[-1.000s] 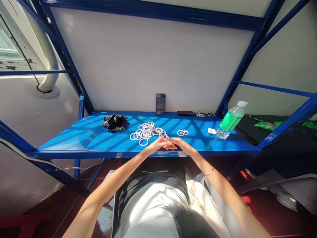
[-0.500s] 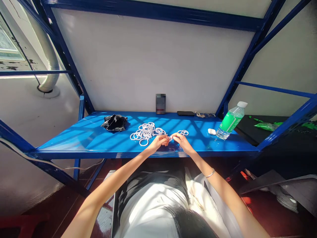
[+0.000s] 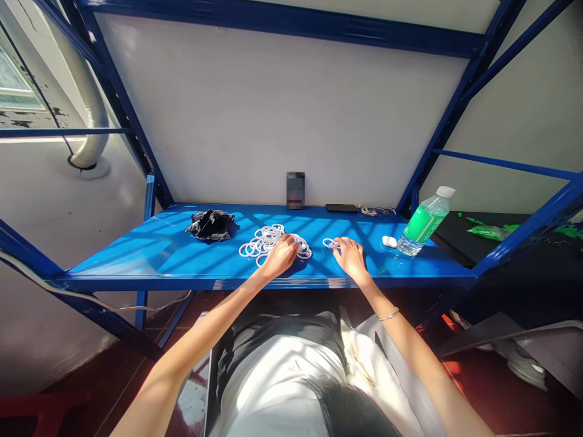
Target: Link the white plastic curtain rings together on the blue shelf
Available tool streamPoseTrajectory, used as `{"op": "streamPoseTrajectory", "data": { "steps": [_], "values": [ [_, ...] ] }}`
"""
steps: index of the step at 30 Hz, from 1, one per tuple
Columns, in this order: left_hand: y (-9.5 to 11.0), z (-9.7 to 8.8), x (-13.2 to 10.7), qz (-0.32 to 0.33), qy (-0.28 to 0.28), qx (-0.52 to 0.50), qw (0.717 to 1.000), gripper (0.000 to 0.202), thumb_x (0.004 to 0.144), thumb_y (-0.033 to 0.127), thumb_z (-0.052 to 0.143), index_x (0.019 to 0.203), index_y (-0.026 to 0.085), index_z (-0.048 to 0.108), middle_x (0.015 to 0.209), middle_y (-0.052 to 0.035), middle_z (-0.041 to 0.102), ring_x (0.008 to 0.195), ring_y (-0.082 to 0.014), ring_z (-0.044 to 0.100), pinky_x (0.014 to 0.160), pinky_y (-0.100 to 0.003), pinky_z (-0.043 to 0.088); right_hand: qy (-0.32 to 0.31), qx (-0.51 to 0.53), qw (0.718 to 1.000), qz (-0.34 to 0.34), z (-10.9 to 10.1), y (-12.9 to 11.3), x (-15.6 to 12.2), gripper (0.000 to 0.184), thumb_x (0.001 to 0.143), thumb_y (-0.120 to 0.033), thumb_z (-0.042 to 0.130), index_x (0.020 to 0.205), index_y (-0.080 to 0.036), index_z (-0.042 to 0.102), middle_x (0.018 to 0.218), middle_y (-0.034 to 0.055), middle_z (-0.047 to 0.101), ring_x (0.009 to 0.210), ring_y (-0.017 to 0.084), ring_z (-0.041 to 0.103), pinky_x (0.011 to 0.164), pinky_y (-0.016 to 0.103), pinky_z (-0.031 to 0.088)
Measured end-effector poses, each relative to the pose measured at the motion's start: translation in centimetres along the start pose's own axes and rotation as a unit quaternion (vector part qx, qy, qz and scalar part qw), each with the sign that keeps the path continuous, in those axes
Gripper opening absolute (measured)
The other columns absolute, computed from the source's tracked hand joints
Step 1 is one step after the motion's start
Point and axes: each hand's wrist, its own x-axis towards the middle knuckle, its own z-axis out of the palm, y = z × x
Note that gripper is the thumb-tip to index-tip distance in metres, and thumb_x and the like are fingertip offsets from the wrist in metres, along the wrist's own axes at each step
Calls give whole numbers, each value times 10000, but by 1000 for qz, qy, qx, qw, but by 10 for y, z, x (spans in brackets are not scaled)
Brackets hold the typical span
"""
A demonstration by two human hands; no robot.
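A heap of thin white rings (image 3: 260, 241) lies on the blue tabletop (image 3: 159, 255). My left hand (image 3: 283, 251) reaches onto the right part of this heap, its fingers bent down and closed around a ring there; the fingertips are partly hidden. Farther right, a small separate group of white rings (image 3: 328, 243) rests on the table. My right hand (image 3: 350, 255) is at the right edge of that group, thumb and fingers closed on a ring, the rest of which the hand covers. A gap of bare tabletop separates the two hands.
A crumpled black plastic bag (image 3: 211, 226) sits left of the heap. Against the wall stand a dark upright box-shaped item (image 3: 296, 190), a black phone (image 3: 341, 208) and a coiled cable (image 3: 377, 212). A small white case (image 3: 389, 241) and a green-labelled bottle (image 3: 426, 221) stand at right.
My hands were together between the heap and the small group, pinching a white ring. They have parted: the left moved onto the heap, the right moved right to the small group.
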Motion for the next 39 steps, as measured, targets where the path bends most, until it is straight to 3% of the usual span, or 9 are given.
{"op": "streamPoseTrajectory", "data": {
  "steps": [5, 13, 23, 28, 32, 36, 39],
  "values": [
    [0, 1, -1, 2, -1, 25, 1000, 251, 948, 188, 343, 1064, 124, 557, 1065, -152, 578, 1035, -267, 541, 724, -368, 535, 9, 16, 999, -26, -3, -3, 1, 239, 917, -241, 425, 997, -187, 644, 1098, 137, 636, 1022, 297, 545, 917, 470, 364],
    [11, -5, 2, 3, -7, 47, 999, 249, 927, 187, 400, 1096, 112, 567, 1143, -170, 565, 1142, -320, 502, 834, -454, 523, -1, 42, 997, -58, -11, -11, 3, 243, 948, -280, 421, 924, -191, 645, 1042, 113, 673, 1019, 288, 558, 931, 460, 349],
    [24, -3, 1, 46, -13, -28, 998, 250, 962, 275, 408, 1125, 151, 551, 1108, -140, 576, 1116, -275, 518, 855, -427, 508, -13, 160, 976, -144, -30, -35, -2, 203, 940, -282, 418, 851, -225, 591, 1012, 77, 639, 967, 232, 538, 864, 372, 404],
    [31, 0, 2, 59, -71, -125, 988, 262, 971, 274, 376, 1003, 142, 600, 966, -115, 614, 995, -247, 553, 811, -375, 501, -74, 293, 937, -177, -35, -48, -6, 258, 942, -344, 423, 753, -222, 549, 990, 63, 633, 970, 212, 551, 913, 383, 410],
    [34, -2, 1, 15, -92, -206, 974, 292, 964, 330, 390, 993, 152, 620, 916, -94, 647, 868, -210, 600, 732, -308, 492, -133, 413, 891, -131, -31, -47, -6, 313, 915, -440, 478, 711, -210, 530, 874, 37, 625, 891, 199, 570, 868, 372, 429],
    [43, -10, 1, -61, -142, -360, 920, 378, 941, 437, 423, 816, 146, 629, 740, -54, 641, 696, -161, 598, 661, -260, 459, -210, 528, 819, -74, -21, -45, -4, 379, 866, -546, 535, 716, -198, 527, 760, 9, 582, 767, 174, 573, 783, 345, 458],
    [46, -13, 3, -89, -161, -436, 881, 387, 916, 472, 456, 801, 143, 625, 753, -53, 651, 737, -169, 611, 704, -266, 466, -255, 575, 777, -39, -18, -44, -4, 405, 830, -579, 574, 712, -201, 487, 677, -21, 543, 673, 156, 564, 726, 330, 462]
  ]
}}
